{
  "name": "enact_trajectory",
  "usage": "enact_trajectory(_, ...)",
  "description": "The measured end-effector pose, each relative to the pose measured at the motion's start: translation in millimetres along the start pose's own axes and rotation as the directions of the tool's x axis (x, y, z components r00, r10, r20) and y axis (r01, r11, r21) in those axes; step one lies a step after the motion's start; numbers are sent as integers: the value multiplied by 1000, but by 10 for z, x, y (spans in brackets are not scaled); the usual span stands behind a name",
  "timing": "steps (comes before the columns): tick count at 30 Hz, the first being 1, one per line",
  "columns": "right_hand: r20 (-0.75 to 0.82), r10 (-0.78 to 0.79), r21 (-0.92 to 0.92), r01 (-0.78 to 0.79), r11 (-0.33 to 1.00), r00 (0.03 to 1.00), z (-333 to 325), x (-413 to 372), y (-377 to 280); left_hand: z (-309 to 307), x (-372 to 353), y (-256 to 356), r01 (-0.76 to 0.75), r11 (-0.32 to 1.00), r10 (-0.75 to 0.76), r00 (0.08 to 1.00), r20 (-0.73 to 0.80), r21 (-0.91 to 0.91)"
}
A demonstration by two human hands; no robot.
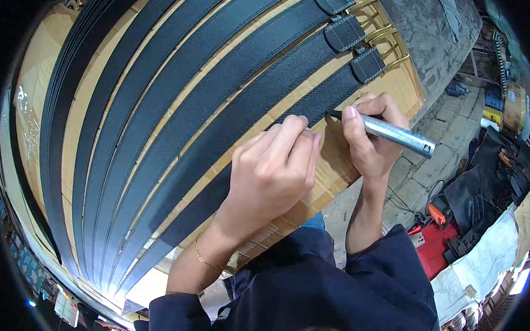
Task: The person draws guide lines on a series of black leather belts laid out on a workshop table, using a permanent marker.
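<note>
Several black leather belts [215,79] with stitched edges lie side by side on a cardboard sheet [330,181], their brass buckles [397,60] at the upper right. My right hand [373,135] is closed around a silver marker [398,136], whose black tip touches or nearly touches the edge of the nearest belt [327,99]. To the left of it, my left hand [275,165] rests over the same belt with fingers curled and pressed together. Whatever those fingers hold, if anything, is hidden.
A grey surface [430,49] with a cloth lies beyond the buckles. On the paved floor [445,141] at the right are an orange-and-black tool [436,214], a red sheet [434,250], dark material [473,187] and white sheeting [484,269].
</note>
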State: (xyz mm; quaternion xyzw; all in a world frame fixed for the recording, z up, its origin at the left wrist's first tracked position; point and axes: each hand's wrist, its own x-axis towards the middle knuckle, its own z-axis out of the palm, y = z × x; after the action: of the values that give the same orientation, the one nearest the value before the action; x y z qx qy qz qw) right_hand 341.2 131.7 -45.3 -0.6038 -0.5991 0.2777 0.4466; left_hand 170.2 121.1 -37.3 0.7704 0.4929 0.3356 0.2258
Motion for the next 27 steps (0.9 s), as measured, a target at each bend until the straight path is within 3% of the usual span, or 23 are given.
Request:
enact_trajectory(4,-12,87,110,-85,990,996,-10,-17,30,-8,2,1,10,1000,-10,1000,10,-5)
enact_trajectory(9,23,-20,-5,20,1000,1000,3,10,-17,0,2,-5,1,1000,-1,1000,6,-5)
enact_trajectory(19,49,-23,-16,24,1000,999,-28,-8,26,9,1,-7,-5,1000,5,1000,-2,4)
enact_trajectory(22,-132,106,358,-52,932,986,-9,-3,41,6,2,-9,-6,1000,6,1000,-7,1)
enact_trajectory(24,-218,183,469,-61,881,959,-19,38,33,10,3,-5,-4,1000,4,1000,-6,-5)
enact_trajectory(27,-188,185,516,-63,854,965,-105,33,185,9,4,-15,-24,1000,24,999,-24,-1)
